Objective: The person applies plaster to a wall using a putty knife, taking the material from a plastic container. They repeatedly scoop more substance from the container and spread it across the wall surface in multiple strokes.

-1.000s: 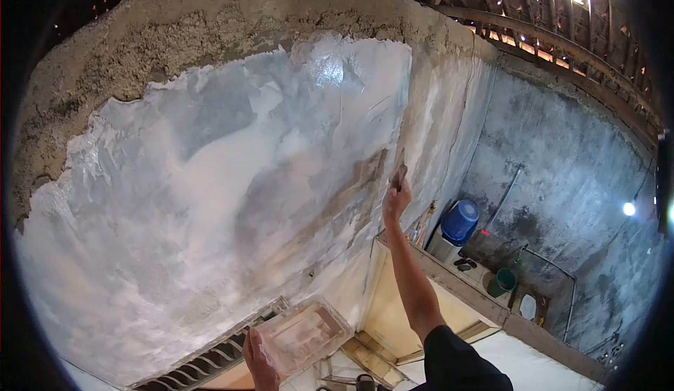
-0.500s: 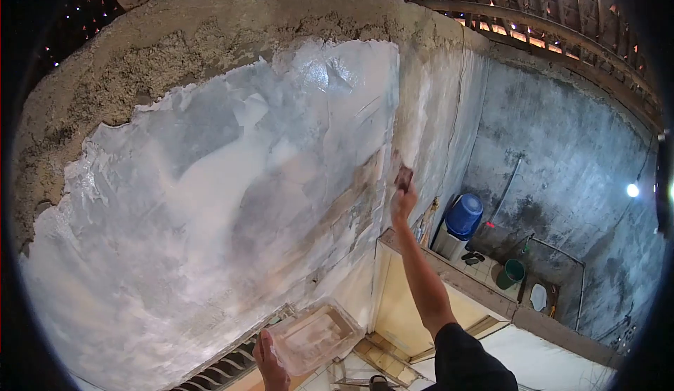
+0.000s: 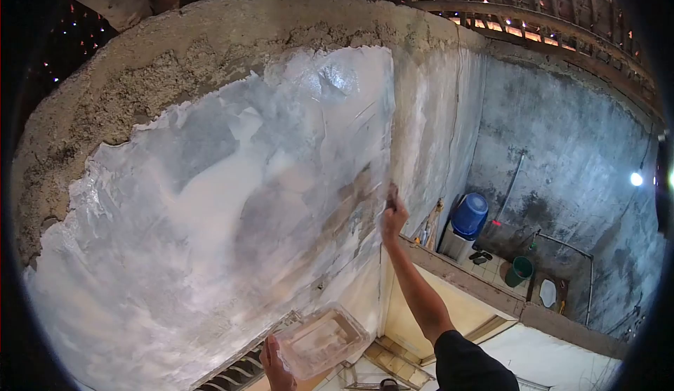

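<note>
My left hand (image 3: 275, 367) grips the near left edge of a clear plastic tub (image 3: 357, 326) with pale, wet putty (image 3: 321, 342) inside. My right hand (image 3: 394, 224) is raised at the wall's outer corner and closed round a small brownish scraper (image 3: 392, 193). The scraper overlaps the vertical edge where the white skim coat ends. To the left spreads the wall (image 3: 203, 201), covered with white and grey putty, glossy near the top. A darker, rougher patch (image 3: 358, 187) shows just left of the scraper.
Rough bare cement (image 3: 175, 75) borders the coat above. Below right runs a ledge (image 3: 463, 272) over a doorway. Beyond it are a blue bucket (image 3: 469, 215), a green pail (image 3: 519, 270) and a squat toilet (image 3: 547, 293). Roof beams (image 3: 519, 15) cross overhead.
My right hand with the scraper has moved down and slightly left along the wall's corner edge. My left hand still holds the tub; the view has shifted slightly.
</note>
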### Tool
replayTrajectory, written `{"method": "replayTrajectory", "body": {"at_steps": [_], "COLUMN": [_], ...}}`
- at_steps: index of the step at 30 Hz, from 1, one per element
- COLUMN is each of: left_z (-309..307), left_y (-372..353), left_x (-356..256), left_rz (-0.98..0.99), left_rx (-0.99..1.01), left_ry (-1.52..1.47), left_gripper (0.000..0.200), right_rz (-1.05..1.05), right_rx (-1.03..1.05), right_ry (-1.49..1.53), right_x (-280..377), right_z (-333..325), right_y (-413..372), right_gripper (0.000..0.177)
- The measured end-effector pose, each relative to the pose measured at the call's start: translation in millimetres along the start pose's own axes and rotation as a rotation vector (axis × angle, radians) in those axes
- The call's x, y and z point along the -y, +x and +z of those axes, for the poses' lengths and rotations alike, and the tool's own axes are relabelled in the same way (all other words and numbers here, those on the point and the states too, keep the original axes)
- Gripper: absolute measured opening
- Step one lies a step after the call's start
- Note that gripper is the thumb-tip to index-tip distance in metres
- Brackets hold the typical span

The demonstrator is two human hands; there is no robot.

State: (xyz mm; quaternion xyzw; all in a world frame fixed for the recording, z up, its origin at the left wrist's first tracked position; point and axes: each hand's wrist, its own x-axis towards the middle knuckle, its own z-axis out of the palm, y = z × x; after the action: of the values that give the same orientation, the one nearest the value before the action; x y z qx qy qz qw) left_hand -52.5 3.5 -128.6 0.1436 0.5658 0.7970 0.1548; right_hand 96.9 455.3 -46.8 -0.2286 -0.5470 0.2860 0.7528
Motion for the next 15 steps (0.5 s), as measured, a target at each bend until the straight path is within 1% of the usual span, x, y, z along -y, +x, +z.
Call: {"method": "replayTrajectory", "body": {"at_steps": [1, 2, 3, 4, 5, 6, 7, 8, 9, 10, 11, 12, 13, 15], "left_z": [-1, -3, 9, 14, 10, 7, 5, 10, 20, 26, 20, 6, -2, 9], "left_y": [-2, -4, -11, -14, -13, -13, -14, -17, -23, -25, -21, -12, -7, -12], "left_x": [-3, -7, -33, -47, -49, -50, -50, -54, -62, -66, -56, -38, -29, -43], "left_rz": [0.131, 0.138, -0.014, -0.167, -0.160, -0.151, -0.144, -0.146, -0.161, -0.176, -0.177, -0.152, -0.124, -0.155], "left_rx": [0.035, 0.026, 0.033, 0.038, 0.028, 0.041, 0.056, 0.054, -0.015, -0.082, -0.077, -0.075, -0.077, -0.051], "left_ry": [0.038, 0.043, 0.034, 0.025, 0.027, 0.062, 0.097, 0.097, 0.054, 0.011, 0.012, -0.039, -0.091, -0.101], "left_gripper": [0.039, 0.039, 0.041, 0.043, 0.043, 0.044, 0.046, 0.046, 0.046, 0.045, 0.045, 0.044, 0.043, 0.043], "right_rz": [0.005, 0.100, 0.104, 0.015, -0.076, -0.075, 0.117, 0.103, -0.108, -0.153, -0.198, -0.082, 0.033, -0.094], "right_rx": [-0.097, -0.036, -0.032, -0.009, 0.015, 0.069, 0.273, 0.290, 0.252, 0.262, 0.270, 0.258, 0.248, -0.052], "right_ry": [-0.077, -0.103, -0.092, -0.135, -0.178, -0.263, -0.411, -0.335, -0.248, -0.218, -0.186, -0.235, -0.280, -0.146], "right_x": [1, 3, 2, 0, -1, 32, 45, 69, 71, 72, 72, 63, 49, 31], "right_z": [6, 11, 23, 40, 57, 65, 64, 66, 66, 57, 48, 36, 20, 9], "right_y": [10, 16, 11, 1, -10, -25, -44, -61, -75, -84, -86, -79, -69, -28], "right_gripper": [0.045, 0.048, 0.048, 0.050, 0.053, 0.056, 0.055, 0.052, 0.044, 0.043, 0.043, 0.031, 0.025, 0.025]}}
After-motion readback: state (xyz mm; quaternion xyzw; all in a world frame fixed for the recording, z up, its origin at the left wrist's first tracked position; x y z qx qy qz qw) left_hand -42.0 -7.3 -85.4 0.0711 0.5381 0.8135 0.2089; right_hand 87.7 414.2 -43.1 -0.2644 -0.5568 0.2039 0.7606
